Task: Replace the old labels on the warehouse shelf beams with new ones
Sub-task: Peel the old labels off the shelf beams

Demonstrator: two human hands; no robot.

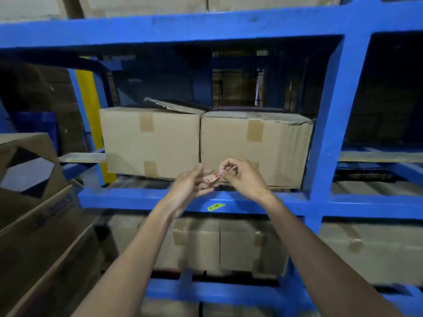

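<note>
The pink label is partly hidden by fingers; its red writing is too blurred to be read

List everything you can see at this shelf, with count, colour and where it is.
Shelf rack: one, blue, fills the view.
Beam label: one, yellow-green, on the beam below the hands.
Small label: one, pale with red writing, held between both hands.
Boxes on middle shelf: two, brown, side by side.
Boxes at left: several, brown, outside the rack.
Post: one, yellow, behind the rack at left.
Left hand, right hand: bare, pinching the small label.
</note>
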